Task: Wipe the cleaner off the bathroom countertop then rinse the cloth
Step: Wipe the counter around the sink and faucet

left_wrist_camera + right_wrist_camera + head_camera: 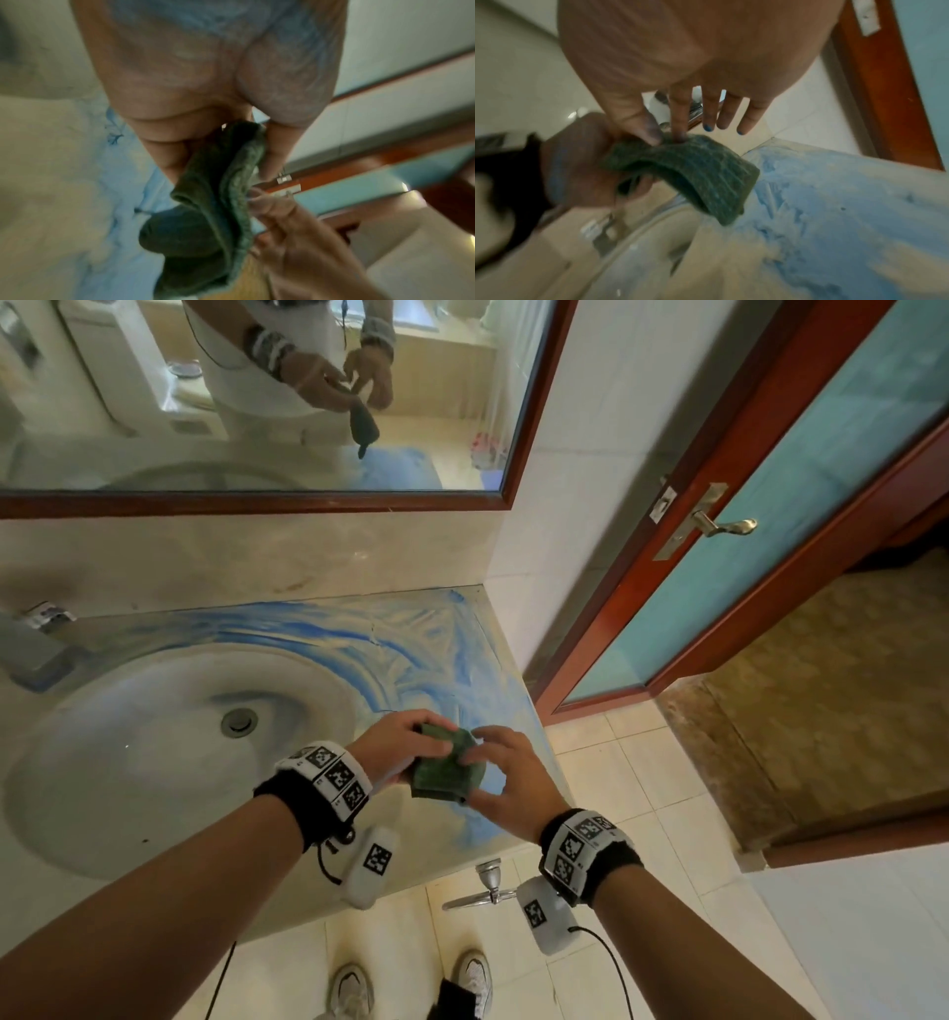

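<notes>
A dark green cloth (448,768) hangs folded above the right end of the beige countertop (411,629), which is smeared with blue cleaner (328,621). My left hand (405,744) grips the cloth's left side with curled fingers; in the left wrist view the cloth (218,203) droops from that grip. My right hand (500,775) pinches the cloth (690,172) between thumb and forefinger, with its other fingers (746,119) straight and blue-stained at the tips. More blue cleaner (834,192) lies under the cloth.
A round white sink (169,752) with a drain (239,721) lies left of my hands, its chrome tap (36,639) at the far left. A framed mirror (257,403) hangs behind. An open door (744,531) with a handle (724,525) stands to the right. A chrome valve (488,883) sticks out below the counter.
</notes>
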